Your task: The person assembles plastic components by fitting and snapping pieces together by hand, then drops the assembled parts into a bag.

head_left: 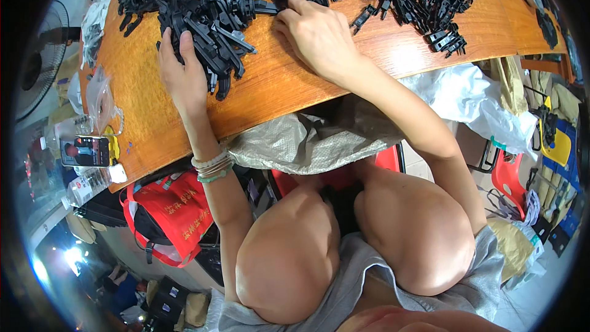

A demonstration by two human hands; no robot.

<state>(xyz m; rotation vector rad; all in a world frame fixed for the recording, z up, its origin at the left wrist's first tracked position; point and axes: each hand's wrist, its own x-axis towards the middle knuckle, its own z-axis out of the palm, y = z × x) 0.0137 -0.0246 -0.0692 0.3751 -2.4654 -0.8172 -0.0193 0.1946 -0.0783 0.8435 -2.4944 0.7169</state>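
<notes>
A large heap of black plastic clip-like parts [209,18] covers the far side of the wooden table [141,129]. At the heap's left edge, my left hand [183,77] rests with fingers stretched and slightly apart, touching the nearest parts. My right hand [322,40] is further right with its fingers curled down beside the end of a black part; the fingertips are partly hidden, so what they hold cannot be made out. A smaller spread of black parts [439,6] lies to the right of that hand. Below the table edge, a woven sack [295,141] hangs over my lap.
On the left end of the table are a phone [86,150] with a lit screen, a plastic bottle [83,189] and clear plastic bags [99,95]. A fan [46,61] stands beyond. A red bag [169,215] sits below the table; white sacking [461,98] lies at right.
</notes>
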